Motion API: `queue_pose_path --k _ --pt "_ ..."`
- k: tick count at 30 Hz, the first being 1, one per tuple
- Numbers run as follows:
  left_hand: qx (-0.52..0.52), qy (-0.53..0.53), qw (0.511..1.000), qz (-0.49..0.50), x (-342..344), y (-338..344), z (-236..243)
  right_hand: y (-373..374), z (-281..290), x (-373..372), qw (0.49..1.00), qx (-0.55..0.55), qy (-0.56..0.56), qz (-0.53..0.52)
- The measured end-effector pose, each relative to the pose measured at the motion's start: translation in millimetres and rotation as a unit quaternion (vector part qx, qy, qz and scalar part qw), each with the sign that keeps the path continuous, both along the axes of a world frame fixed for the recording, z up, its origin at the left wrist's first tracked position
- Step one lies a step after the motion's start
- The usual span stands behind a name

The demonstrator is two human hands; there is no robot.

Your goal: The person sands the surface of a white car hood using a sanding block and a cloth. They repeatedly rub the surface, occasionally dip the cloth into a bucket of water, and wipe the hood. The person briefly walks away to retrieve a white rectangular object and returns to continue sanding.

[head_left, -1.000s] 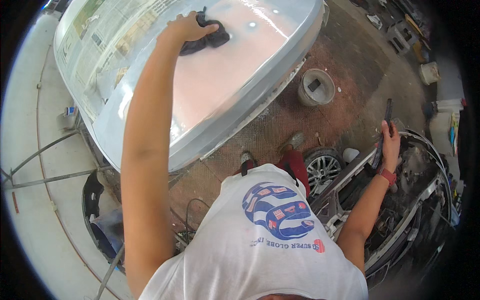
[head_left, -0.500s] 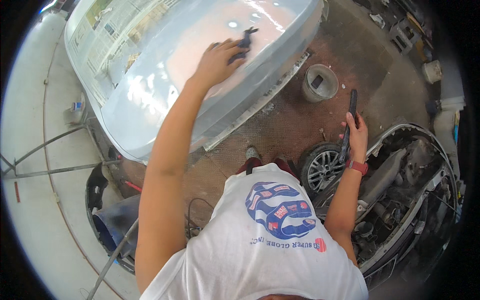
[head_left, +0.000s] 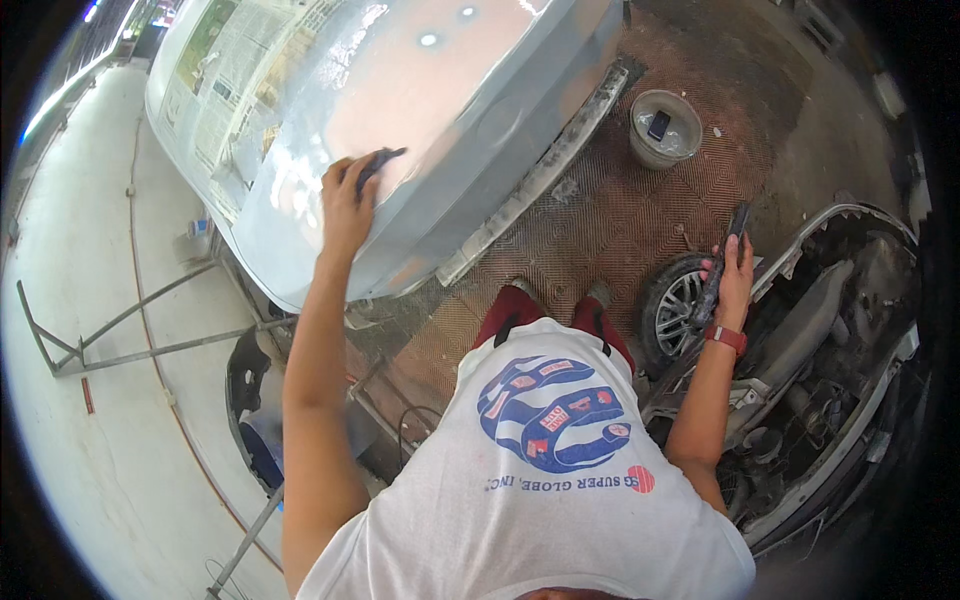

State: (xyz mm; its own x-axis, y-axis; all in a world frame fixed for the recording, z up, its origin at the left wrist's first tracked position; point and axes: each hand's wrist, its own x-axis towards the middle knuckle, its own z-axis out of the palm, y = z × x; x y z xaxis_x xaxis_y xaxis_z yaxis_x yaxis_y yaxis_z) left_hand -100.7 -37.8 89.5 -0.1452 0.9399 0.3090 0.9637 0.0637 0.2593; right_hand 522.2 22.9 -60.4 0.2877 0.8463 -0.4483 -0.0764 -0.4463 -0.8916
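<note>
My left hand [head_left: 348,205] presses a bunched dark cloth [head_left: 382,165] onto the car body panel [head_left: 385,75], which is grey with pale pink patches and a few light spots. Newspaper [head_left: 225,100] covers the section to the panel's left. My right hand [head_left: 732,280] grips a long, narrow black bar [head_left: 737,222], held upright beside the car wheel [head_left: 672,310] and clear of the panel.
A bucket [head_left: 665,152] with a dark block in it stands on the patterned floor right of the car. A stripped car front [head_left: 820,350] lies at right. Metal stands [head_left: 160,350] and a loose dark bumper [head_left: 240,390] are at left, beside a white wall [head_left: 80,450].
My left hand has moved down the panel with the cloth, toward its near end. My right hand has shifted with the bar, leftward and then back right. The view has shifted too.
</note>
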Motion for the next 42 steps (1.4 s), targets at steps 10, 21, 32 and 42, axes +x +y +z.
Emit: queue_pose_path --k 10,21,32,42 --pt "-0.008 0.050 0.984 -0.169 74.4 153.4 7.2 -8.0 15.5 -205.5 0.963 0.220 -0.124 0.097" --pt "0.029 0.089 0.969 -0.229 -151.6 146.9 2.9 -14.4 103.8 -422.2 0.918 0.237 -0.305 0.092" --pt "0.095 0.049 0.957 -0.270 -178.8 164.5 -0.1 0.5 90.0 -456.4 0.908 0.181 -0.371 0.071" --pt "0.130 0.055 0.952 -0.272 -179.0 166.5 1.9 -20.1 103.7 -480.2 0.883 0.223 -0.405 0.081"
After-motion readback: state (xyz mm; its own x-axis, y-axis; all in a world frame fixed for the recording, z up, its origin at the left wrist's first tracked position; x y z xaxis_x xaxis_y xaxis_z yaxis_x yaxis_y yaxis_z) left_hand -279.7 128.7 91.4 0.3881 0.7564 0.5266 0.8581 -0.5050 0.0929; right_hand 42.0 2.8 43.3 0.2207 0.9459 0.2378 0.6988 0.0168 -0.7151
